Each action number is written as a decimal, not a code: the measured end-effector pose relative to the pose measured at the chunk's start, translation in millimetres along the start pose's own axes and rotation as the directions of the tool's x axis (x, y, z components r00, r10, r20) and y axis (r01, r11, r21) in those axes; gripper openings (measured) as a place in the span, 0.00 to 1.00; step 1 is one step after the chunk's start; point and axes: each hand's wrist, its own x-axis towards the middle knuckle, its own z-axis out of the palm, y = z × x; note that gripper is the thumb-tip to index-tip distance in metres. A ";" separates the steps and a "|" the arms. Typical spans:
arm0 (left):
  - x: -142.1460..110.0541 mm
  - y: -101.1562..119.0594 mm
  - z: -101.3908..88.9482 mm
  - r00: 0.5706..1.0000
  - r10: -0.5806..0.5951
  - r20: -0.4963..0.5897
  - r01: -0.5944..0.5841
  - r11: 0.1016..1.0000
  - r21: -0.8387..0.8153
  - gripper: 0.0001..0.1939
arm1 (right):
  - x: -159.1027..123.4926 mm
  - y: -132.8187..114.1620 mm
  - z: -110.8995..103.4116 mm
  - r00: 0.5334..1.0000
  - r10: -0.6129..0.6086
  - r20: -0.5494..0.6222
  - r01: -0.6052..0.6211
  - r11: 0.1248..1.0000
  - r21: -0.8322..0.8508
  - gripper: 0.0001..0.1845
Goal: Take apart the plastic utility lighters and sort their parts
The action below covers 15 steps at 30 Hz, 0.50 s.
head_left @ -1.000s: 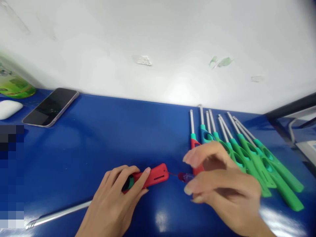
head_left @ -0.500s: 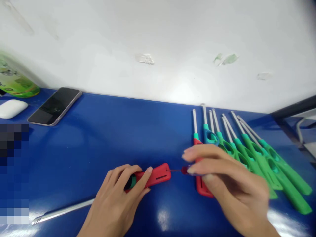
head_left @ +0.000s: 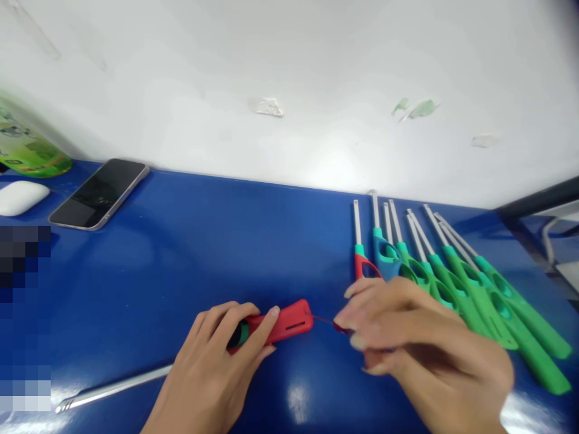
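Observation:
My left hand (head_left: pixel 212 355) is closed around a red gas lighter (head_left: pixel 287 321) lying on the blue table. Its long metal tube (head_left: pixel 122 386) points to the lower left, and a green trigger shows between my fingers. In my right hand (head_left: pixel 429 343) is a small screwdriver (head_left: pixel 340 327) with a dark red see-through handle, mostly hidden by my fingers. Its thin shaft meets the end of the red handle, at a small hole. Behind my right hand lies a second red lighter (head_left: pixel 359 259), its lower part covered.
Several green lighters (head_left: pixel 470 283) and a blue one (head_left: pixel 386 259) lie in a row at the right, tubes toward the white wall (head_left: pixel 316 90). At the left are a phone (head_left: pixel 100 194), a white rounded case (head_left: pixel 22 198) and a green-labelled container (head_left: pixel 34 144).
My right hand has moved slightly down and its fingers have curled more. The screwdriver's handle end has dropped, so its shaft slants. My left hand and the lighter stay in place.

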 end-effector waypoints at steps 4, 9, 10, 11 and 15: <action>-3.9 -1.7 1.7 0.999 0.002 0.042 -0.002 1.000 0.002 0.22 | -1.1 0.5 0.7 0.999 0.046 0.012 -0.045 0.996 -0.072 0.14; -6.0 -1.9 3.9 1.000 0.010 0.028 -0.011 1.000 0.012 0.22 | -1.7 2.4 1.7 0.999 0.011 -0.053 -0.014 0.997 -0.074 0.07; -5.8 -1.7 4.1 1.000 0.012 0.026 -0.012 1.000 0.011 0.23 | -2.4 2.9 1.8 0.998 0.014 -0.062 -0.019 0.997 -0.070 0.11; -5.5 -1.3 4.2 1.000 0.010 0.022 -0.011 1.000 0.008 0.22 | -3.1 3.4 1.8 0.997 0.029 -0.066 -0.033 0.997 -0.074 0.14; -3.9 0.1 3.9 1.000 -0.001 -0.002 0.001 1.000 -0.011 0.20 | -5.3 5.7 1.9 0.994 0.112 -0.018 -0.113 0.989 -0.091 0.17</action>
